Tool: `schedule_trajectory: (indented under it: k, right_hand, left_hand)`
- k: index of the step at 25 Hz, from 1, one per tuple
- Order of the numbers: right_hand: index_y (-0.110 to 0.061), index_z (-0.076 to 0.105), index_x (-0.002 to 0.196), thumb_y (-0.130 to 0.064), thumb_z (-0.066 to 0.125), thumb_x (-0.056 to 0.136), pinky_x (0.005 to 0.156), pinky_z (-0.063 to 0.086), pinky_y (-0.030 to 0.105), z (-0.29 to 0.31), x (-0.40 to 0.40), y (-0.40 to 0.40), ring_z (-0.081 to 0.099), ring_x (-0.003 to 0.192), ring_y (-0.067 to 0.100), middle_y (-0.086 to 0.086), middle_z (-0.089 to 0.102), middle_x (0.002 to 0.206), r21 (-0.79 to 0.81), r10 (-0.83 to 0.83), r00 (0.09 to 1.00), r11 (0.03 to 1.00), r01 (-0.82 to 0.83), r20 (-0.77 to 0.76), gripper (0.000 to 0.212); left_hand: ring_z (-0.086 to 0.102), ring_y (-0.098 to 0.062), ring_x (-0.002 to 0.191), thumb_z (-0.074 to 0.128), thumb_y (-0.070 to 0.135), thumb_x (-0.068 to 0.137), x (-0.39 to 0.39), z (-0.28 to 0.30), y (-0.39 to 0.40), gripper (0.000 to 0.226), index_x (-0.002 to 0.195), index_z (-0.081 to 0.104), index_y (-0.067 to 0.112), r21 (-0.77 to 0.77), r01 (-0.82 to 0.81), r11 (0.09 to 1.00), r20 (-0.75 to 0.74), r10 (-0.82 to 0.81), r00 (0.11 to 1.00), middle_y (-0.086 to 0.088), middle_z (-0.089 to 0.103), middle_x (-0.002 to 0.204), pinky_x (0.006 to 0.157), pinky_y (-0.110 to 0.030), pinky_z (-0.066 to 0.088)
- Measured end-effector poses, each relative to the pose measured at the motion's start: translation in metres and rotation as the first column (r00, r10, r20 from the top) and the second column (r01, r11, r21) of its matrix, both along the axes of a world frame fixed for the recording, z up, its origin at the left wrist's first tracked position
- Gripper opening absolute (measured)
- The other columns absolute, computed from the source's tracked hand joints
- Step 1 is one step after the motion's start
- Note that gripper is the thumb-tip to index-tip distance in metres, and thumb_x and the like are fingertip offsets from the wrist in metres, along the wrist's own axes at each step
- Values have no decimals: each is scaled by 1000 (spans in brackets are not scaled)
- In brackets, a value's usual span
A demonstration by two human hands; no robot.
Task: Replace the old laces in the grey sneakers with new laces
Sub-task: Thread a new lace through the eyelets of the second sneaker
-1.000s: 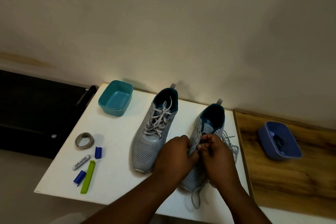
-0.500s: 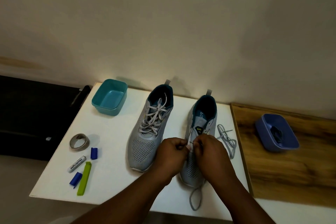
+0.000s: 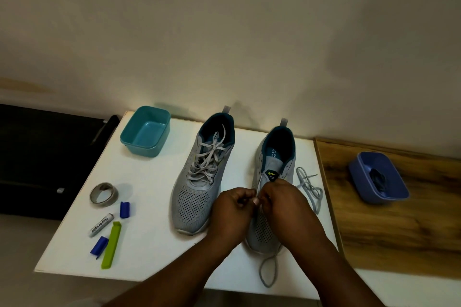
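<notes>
While both hands work over the right grey sneaker [image 3: 270, 172], head view shows them meeting at its lower eyelets. Left hand [image 3: 230, 212] has fingers curled, thumb and forefinger pinching something thin at the sneaker's inner edge; can't resolve it, likely a lace end. Right hand [image 3: 284, 203] also curled, fingertips pressed toward the left hand's; what it pinches is hidden. Right sneaker sits on the white tabletop [image 3: 149, 244], heel to the wall, upper eyelets bare, tongue exposed. A grey lace loop [image 3: 268, 273] trails from under its toe toward the near edge. Loose grey lace [image 3: 309, 188] lies bunched on the tabletop just right of that sneaker. Left grey sneaker [image 3: 199, 177] stands parallel beside it, fully laced with a pale lace. Teal tub [image 3: 146, 131] at far left corner. Tape roll [image 3: 103, 194], battery [image 3: 101, 224], green clip [image 3: 111, 244] and two small blue pieces [image 3: 124, 209] grouped near left. Blue tray [image 3: 359, 172] with a dark item sits on the wooden surface [image 3: 399, 232] to the right.
</notes>
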State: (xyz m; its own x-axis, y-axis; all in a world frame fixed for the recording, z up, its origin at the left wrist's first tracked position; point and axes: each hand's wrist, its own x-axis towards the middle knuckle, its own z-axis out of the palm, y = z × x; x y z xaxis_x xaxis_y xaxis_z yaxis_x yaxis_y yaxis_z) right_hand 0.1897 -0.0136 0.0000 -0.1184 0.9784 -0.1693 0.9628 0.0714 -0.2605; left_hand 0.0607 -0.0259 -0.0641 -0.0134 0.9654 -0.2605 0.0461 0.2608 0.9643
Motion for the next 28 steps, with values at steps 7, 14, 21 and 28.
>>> schedule_trajectory:
  k: [7, 14, 21, 28]
  right_hand:
    - [-15, 65, 88, -13, 58, 99, 62, 33, 18, -14, 5, -9, 57, 80, 18, 4, 63, 89, 102, -139, 970, 982, 161, -201, 14]
    - [-24, 63, 80, -17, 57, 100, 63, 39, 23, -15, 10, -10, 57, 74, 4, -6, 64, 78, -11, -243, 893, 966, 258, -379, 22]
    - [-24, 65, 85, -20, 55, 101, 70, 46, 31, -22, 3, -10, 58, 79, 13, -4, 62, 86, 72, -193, 956, 974, 214, -220, 19]
    - [-22, 68, 82, -16, 61, 96, 67, 48, 31, -21, 1, -9, 57, 76, 12, -3, 62, 82, 194, -116, 957, 966, 170, -265, 17]
  left_hand:
    - [68, 6, 86, 74, 8, 89, 2, 1, -1, 19, 103, 76, 21, 25, -10, 1000, -75, 12, 997, 11, 75, 94, 85, -19, 56]
    - [67, 7, 85, 74, 11, 89, 0, 3, 0, 18, 103, 75, 23, 15, 8, 1000, -94, -6, 996, 13, 74, 93, 81, -14, 54]
    - [69, 3, 82, 74, 7, 88, 0, 5, -1, 22, 94, 73, 28, 1, -41, 999, -51, 41, 998, 9, 75, 90, 80, -19, 56]
    - [72, -2, 84, 76, 5, 87, -3, 2, -1, 18, 97, 77, 20, 34, -31, 999, 6, 31, 1000, 5, 78, 89, 81, -22, 58]
